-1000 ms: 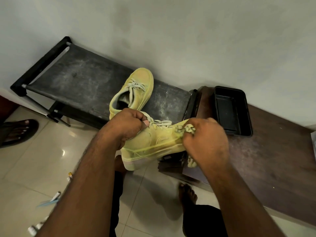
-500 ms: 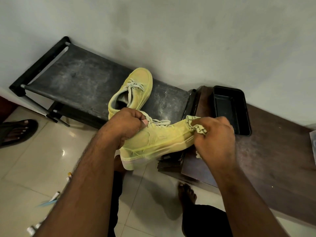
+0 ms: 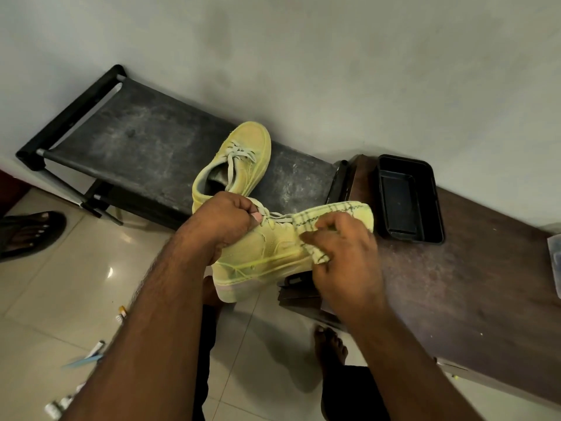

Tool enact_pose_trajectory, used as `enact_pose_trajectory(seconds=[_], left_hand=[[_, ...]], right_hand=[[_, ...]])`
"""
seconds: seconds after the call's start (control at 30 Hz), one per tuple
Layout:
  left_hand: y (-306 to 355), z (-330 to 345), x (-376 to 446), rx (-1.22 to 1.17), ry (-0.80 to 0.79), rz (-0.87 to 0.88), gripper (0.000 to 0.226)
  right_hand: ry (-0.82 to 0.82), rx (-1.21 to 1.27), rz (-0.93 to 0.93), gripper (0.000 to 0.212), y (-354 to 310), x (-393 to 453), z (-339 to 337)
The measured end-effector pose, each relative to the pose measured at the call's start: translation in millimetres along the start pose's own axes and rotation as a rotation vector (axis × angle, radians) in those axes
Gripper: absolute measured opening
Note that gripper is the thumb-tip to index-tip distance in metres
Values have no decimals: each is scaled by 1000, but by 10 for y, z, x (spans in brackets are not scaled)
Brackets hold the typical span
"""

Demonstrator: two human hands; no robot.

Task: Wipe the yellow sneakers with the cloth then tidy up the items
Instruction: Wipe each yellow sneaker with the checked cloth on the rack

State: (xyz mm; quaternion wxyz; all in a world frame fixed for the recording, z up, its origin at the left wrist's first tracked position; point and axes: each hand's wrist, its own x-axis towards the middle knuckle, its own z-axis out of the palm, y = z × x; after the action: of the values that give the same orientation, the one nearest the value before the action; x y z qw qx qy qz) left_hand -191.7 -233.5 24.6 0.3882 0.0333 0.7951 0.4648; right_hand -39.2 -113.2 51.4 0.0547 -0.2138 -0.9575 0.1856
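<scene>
Left hand (image 3: 226, 221) grips the collar of one yellow sneaker (image 3: 267, 253), held in the air above the floor; right hand (image 3: 343, 256) presses the checked cloth (image 3: 328, 220) against its toe. Two sneakers: the second sneaker (image 3: 243, 159) rests on the dark rack (image 3: 136, 141). One cloth, one black tray (image 3: 406, 199). Risk: hard rubbing could twist the held sneaker loose.

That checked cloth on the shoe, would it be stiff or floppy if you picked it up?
Probably floppy: the cloth drapes over the held sneaker's toe and folds under the right hand. Likely light, since fingertips alone seem to pin it.
</scene>
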Motion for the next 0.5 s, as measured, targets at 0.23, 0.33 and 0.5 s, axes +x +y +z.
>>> enact_pose_trajectory(seconds=[0.23,0.33,0.5], left_hand=[[-19,11,23,-39,11,-5,15],[-26,8,38,-12,17,-14,8],[-35,7,45,-16,26,-25,14]], right_hand=[[69,-159,245,40,234,179,-129],[27,-104,59,40,63,49,-5],[8,-158,100,35,118,124,-40]])
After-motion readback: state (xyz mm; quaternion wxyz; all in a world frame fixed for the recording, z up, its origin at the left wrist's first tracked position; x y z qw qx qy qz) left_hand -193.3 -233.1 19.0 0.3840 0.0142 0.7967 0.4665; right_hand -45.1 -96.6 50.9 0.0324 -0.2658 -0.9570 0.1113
